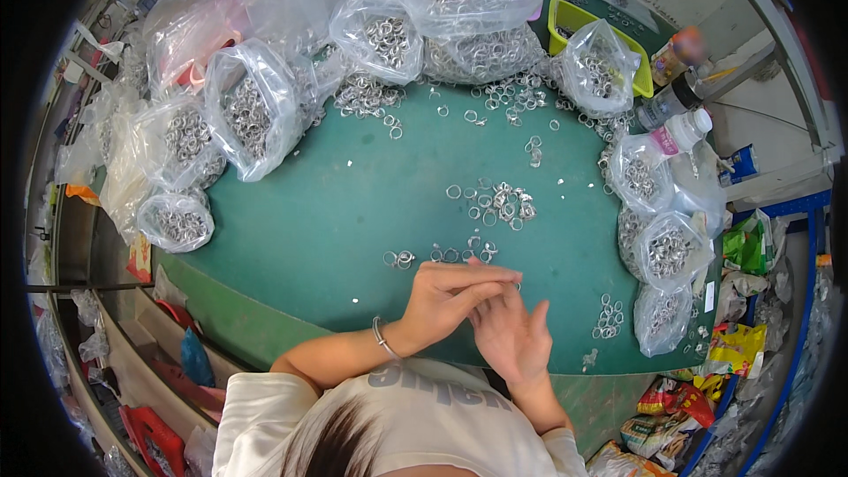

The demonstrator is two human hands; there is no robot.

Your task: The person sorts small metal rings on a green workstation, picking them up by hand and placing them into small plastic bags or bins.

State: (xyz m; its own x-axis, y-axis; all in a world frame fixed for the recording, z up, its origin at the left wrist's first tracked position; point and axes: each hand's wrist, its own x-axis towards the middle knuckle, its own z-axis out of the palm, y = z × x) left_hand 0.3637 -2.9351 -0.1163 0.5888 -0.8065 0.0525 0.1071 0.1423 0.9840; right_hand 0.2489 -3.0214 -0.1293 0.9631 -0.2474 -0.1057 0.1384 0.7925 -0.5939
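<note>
Above the front of the green table my two hands meet. My left hand [452,294], with a silver bangle [383,337] on its wrist, reaches across the fingers of my right hand. Its own fingers and thumb are pressed together, and a sliver of a silver ring [519,286] shows at their tips. Palm upward, my right hand [515,336] lies with its thumb spread away; its other fingers are partly covered by the left. Just beyond both hands is a loose row of rings [468,253], and farther off a small heap of rings [510,203].
Clear plastic bags of rings crowd the left, such as one bag [250,115], and the right, such as another bag [669,252]. A yellow-green basket [642,79] and a white-capped bottle [680,131] stand at the back right. Several rings [608,316] lie near the right front edge.
</note>
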